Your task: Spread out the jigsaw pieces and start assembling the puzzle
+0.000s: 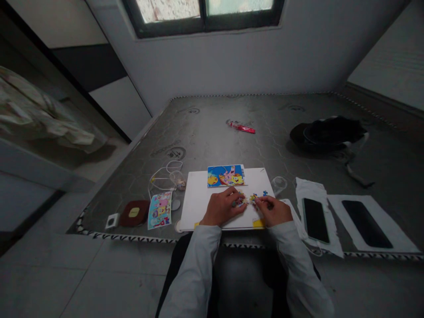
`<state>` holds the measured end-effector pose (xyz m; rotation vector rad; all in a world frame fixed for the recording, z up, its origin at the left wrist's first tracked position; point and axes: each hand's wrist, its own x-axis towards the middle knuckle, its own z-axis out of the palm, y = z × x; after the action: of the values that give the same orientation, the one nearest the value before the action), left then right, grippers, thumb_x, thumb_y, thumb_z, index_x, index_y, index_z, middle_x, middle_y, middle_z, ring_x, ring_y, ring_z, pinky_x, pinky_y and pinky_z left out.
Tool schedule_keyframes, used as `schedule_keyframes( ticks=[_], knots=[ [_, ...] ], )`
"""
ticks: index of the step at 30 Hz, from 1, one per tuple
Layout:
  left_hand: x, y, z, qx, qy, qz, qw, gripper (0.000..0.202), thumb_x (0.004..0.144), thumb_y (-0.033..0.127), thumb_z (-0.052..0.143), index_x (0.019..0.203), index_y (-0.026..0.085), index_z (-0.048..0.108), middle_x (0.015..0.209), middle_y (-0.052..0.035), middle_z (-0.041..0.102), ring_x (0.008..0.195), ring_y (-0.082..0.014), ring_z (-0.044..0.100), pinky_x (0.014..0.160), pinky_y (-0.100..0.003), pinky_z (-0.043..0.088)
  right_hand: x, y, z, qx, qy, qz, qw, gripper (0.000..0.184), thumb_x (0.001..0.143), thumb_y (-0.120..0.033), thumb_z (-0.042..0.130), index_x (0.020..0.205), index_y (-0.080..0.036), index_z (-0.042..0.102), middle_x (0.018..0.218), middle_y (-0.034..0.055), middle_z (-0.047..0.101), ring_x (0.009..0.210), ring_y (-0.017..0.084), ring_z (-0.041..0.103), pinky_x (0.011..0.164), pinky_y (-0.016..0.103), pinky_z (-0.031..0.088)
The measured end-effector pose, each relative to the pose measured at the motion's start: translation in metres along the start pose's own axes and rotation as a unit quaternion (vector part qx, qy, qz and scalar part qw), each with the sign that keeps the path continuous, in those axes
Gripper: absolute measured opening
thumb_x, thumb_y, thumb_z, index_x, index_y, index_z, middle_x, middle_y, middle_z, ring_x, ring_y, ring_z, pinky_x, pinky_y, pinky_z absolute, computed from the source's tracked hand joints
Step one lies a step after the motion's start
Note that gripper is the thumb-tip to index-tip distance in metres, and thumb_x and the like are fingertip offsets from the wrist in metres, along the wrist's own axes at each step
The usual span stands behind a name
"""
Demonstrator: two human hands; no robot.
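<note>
Both hands are over a white board (pixel 195 194). My left hand (pixel 221 206) rests on the board, its thumb and curled fingers closed around small jigsaw puzzle pieces, partly hidden beneath them. Close beside it, my right hand (pixel 274 212) pinches a yellowish jigsaw piece (pixel 253 197) at its fingertips. A blue jigsaw piece (pixel 265 193) lies apart, just beyond the right hand. Behind the left hand, a blue cartoon picture card (pixel 226 176) lies flat along the board's far side.
Left of the board are a cartoon sheet (pixel 160 210), a brown case (pixel 134 213), a small white box (pixel 112 221) and a white cable (pixel 158 173). Rightward lie two dark phones (pixel 316 220) on white sheets, and a black cap-like item (pixel 331 134). A red packet (pixel 245 128) lies farther back.
</note>
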<state>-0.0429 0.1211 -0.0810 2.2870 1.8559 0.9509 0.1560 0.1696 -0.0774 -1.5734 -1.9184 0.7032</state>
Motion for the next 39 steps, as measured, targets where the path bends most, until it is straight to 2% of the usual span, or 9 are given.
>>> schedule_keyframes(
  ticks=[5,11,14,18,22,26,29,32,39],
  knots=[
    [0.0,0.002,0.0,0.001,0.0,-0.002,1.0,0.027,0.086,0.045,0.068,0.103,0.025,0.073,0.101,0.0003,0.072,0.083,-0.0137,0.069,0.063,-0.023,0.05,0.012,0.009,-0.008,-0.047,0.036,0.068,0.996,0.042,0.083,-0.058,0.056,0.086,-0.022,0.077,0.068,0.0025,0.068,0.062,0.018,0.058,0.059,0.03,0.037],
    [0.001,0.002,0.001,0.01,-0.004,-0.003,1.0,0.028,0.086,0.047,0.066,0.103,0.026,0.074,0.1,0.0002,0.072,0.08,-0.0137,0.07,0.059,-0.023,0.047,0.029,0.009,-0.007,-0.1,0.003,0.094,0.99,0.034,0.084,-0.051,0.058,0.088,-0.023,0.077,0.07,0.0039,0.07,0.065,0.02,0.059,0.062,0.032,0.035],
    [0.002,0.002,0.001,0.01,-0.004,-0.004,1.0,0.028,0.086,0.047,0.066,0.102,0.025,0.074,0.1,-0.0004,0.072,0.08,-0.0136,0.07,0.06,-0.023,0.048,0.029,0.005,-0.002,-0.133,0.0,0.085,0.988,0.033,0.085,-0.05,0.058,0.087,-0.023,0.077,0.07,0.0052,0.071,0.067,0.021,0.06,0.064,0.033,0.035],
    [0.002,0.003,0.0,0.01,-0.007,-0.004,1.0,0.029,0.088,0.047,0.065,0.102,0.024,0.074,0.099,-0.0012,0.073,0.081,-0.0137,0.07,0.06,-0.023,0.048,0.025,0.003,0.001,-0.16,0.032,0.04,0.986,0.031,0.088,-0.048,0.056,0.087,-0.024,0.077,0.072,0.0066,0.072,0.071,0.023,0.062,0.067,0.035,0.035],
    [0.002,0.003,0.0,0.012,0.0,-0.001,1.0,0.027,0.087,0.046,0.066,0.103,0.025,0.074,0.1,-0.0004,0.072,0.081,-0.0136,0.07,0.06,-0.023,0.048,0.024,0.006,-0.002,-0.135,0.047,-0.002,0.99,0.032,0.089,-0.046,0.054,0.088,-0.023,0.077,0.071,0.0057,0.072,0.067,0.021,0.061,0.064,0.033,0.034],
    [0.001,0.003,0.001,0.019,0.006,-0.002,1.0,0.029,0.087,0.048,0.066,0.103,0.025,0.073,0.1,-0.0004,0.072,0.082,-0.0139,0.07,0.06,-0.023,0.048,0.023,0.007,-0.005,-0.077,0.021,-0.117,0.99,0.032,0.09,-0.046,0.054,0.095,-0.023,0.075,0.064,0.0005,0.066,0.058,0.016,0.057,0.061,0.029,0.034],
    [0.001,0.002,0.002,0.022,0.004,-0.003,1.0,0.03,0.087,0.049,0.065,0.104,0.025,0.073,0.101,-0.0006,0.072,0.083,-0.014,0.069,0.06,-0.023,0.049,0.024,0.007,-0.004,-0.075,-0.024,-0.222,0.972,0.028,0.091,-0.044,0.057,0.102,-0.024,0.073,0.065,-0.0018,0.064,0.062,0.015,0.059,0.066,0.029,0.034],
    [0.001,0.001,0.003,0.021,0.005,-0.003,1.0,0.031,0.088,0.05,0.064,0.105,0.026,0.072,0.102,-0.0004,0.072,0.084,-0.0142,0.069,0.06,-0.023,0.048,0.025,0.01,0.0,-0.097,-0.043,-0.29,0.951,0.025,0.092,-0.042,0.058,0.106,-0.025,0.072,0.07,-0.0012,0.067,0.068,0.015,0.061,0.068,0.029,0.032],
    [0.001,0.002,0.002,0.017,0.0,0.003,1.0,0.026,0.092,0.046,0.059,0.101,0.025,0.073,0.098,-0.0007,0.071,0.081,-0.0129,0.068,0.059,-0.023,0.046,0.025,0.012,0.001,-0.132,-0.018,-0.35,0.927,0.024,0.096,-0.042,0.056,0.095,-0.027,0.076,0.078,0.001,0.069,0.072,0.015,0.06,0.07,0.03,0.029]
  ],
)
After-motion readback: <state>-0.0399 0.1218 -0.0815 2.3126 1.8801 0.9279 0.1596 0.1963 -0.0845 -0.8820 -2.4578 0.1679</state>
